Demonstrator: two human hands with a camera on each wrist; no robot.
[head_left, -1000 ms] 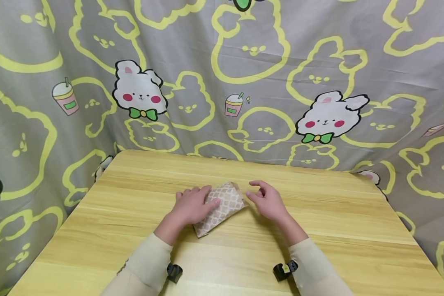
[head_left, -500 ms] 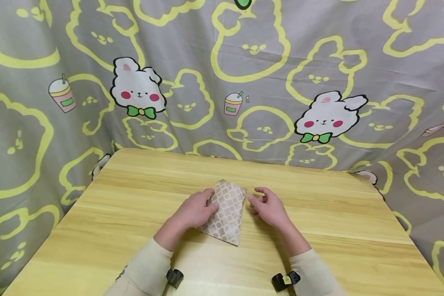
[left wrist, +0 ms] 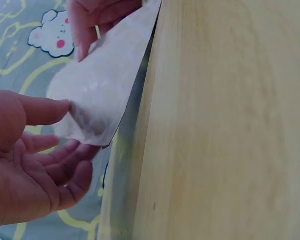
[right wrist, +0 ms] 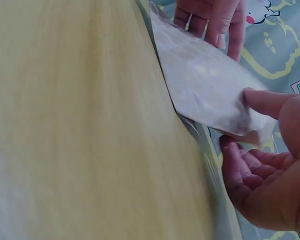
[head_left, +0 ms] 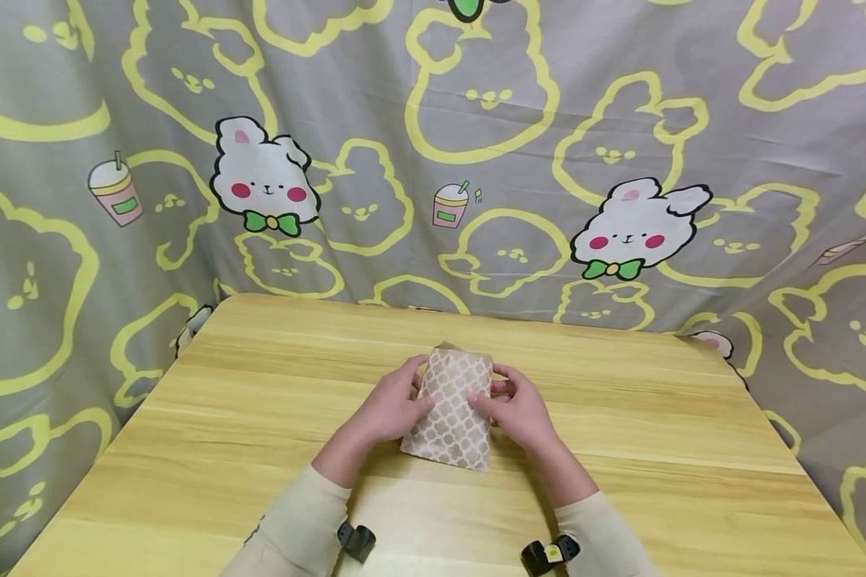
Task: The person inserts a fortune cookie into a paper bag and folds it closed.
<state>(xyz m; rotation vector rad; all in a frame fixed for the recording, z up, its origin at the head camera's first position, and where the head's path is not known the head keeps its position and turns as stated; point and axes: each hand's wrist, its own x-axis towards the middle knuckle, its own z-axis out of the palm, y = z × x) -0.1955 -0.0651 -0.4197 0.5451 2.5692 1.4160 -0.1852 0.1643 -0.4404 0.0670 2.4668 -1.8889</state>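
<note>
A flat, light-brown paper bag [head_left: 453,437] with a white lattice print is held between both hands over the middle of the table. My left hand [head_left: 393,405] grips its left edge, thumb on the printed face and fingers behind. On the opposite edge, my right hand [head_left: 523,413] pinches it the same way. In the left wrist view the bag [left wrist: 102,85] tilts up off the tabletop, its lower edge close to the wood. The right wrist view shows my right thumb pressing on the bag [right wrist: 205,80] near its corner, fingers curled underneath.
The wooden table [head_left: 245,401] has a light, striped grain. Behind it and on both sides hangs a grey curtain [head_left: 375,88] with yellow outlines and white rabbit faces. A black camera band [head_left: 357,542] sits on each sleeved wrist.
The bag has turned from slanting to nearly upright in the head view. My right hand, apart from it earlier, has come in and taken hold of its right edge; my left hand keeps its grip.
</note>
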